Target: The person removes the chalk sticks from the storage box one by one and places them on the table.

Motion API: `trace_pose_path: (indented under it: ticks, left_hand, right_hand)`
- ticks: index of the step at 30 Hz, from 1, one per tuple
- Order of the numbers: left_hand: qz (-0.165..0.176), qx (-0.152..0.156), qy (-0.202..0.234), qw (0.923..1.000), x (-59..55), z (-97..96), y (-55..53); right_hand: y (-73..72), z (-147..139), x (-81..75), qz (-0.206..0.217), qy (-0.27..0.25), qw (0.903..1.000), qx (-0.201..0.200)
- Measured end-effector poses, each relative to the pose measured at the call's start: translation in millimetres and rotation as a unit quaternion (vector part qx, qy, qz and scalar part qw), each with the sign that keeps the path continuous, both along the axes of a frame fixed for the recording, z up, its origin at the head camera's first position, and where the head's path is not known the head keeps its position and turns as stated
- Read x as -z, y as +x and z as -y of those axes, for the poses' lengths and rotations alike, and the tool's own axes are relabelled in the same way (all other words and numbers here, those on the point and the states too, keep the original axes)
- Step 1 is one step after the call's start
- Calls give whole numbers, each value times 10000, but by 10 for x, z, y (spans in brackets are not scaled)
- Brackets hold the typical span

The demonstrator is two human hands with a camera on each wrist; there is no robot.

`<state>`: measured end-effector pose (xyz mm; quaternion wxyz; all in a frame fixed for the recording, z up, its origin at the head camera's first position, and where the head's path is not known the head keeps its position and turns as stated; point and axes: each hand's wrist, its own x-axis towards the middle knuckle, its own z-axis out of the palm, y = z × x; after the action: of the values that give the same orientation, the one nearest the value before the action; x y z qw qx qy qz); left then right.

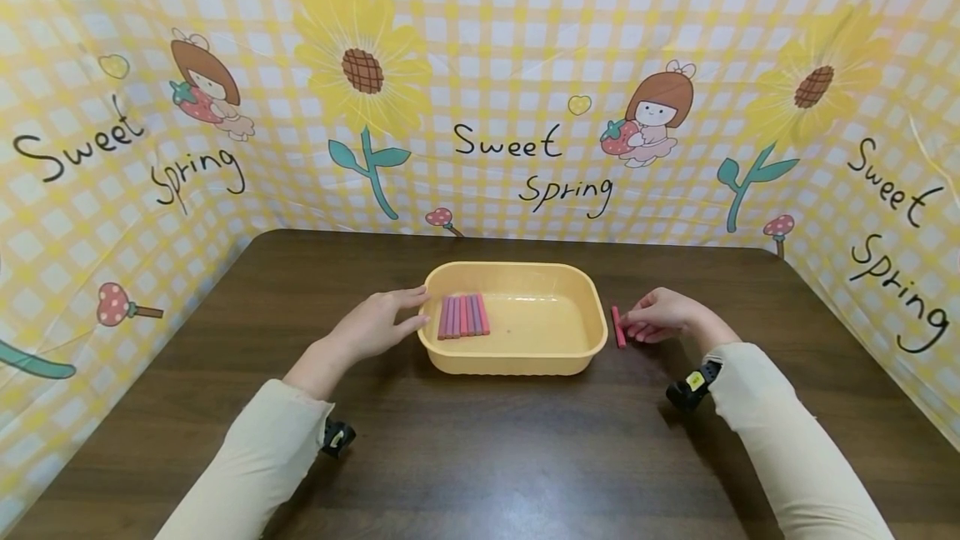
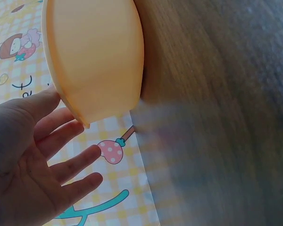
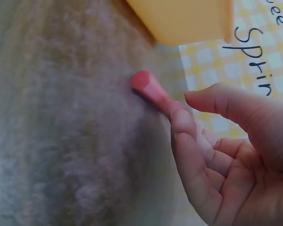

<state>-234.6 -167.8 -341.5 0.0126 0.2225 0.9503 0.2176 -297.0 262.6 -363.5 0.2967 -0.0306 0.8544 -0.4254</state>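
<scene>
A yellow plastic basin (image 1: 517,366) stands on the table. Inside, at its left end, several pink and purple short sticks (image 1: 463,317) lie side by side in a row. My left hand (image 1: 372,323) touches the basin's left end with fairly straight fingers; in the left wrist view the thumb and fingertips meet the rim (image 2: 61,96). Just right of the basin lies a red-pink stick (image 1: 618,327), its near end (image 3: 144,81) facing the wrist camera. Beside it is my right hand (image 1: 660,317), fingertips at the stick, thumb held apart from the index finger.
The dark wooden table (image 1: 480,457) extends around the basin. A yellow checked cloth (image 1: 480,65) with printed flowers and figures rises behind the table and along both sides. Wrist cameras (image 1: 690,390) sit at both beige sleeves (image 1: 787,432).
</scene>
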Motion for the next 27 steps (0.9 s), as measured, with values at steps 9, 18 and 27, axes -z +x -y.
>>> trace_pose_path:
  ticks: [9, 18, 27]
  left_hand:
    - [57, -62, 1, 10000, 12, -2, -7]
    - [57, -65, 11, 10000, 8, 0, -3]
    - [55, -56, 11, 10000, 0, -3, 4]
  right_hand:
    - [-6, 55, -200, -406, 8, 9985, -375]
    - [-47, 222, -421, -608, 139, 9976, -308]
    - [-70, 430, -639, -727, 93, 9966, -369]
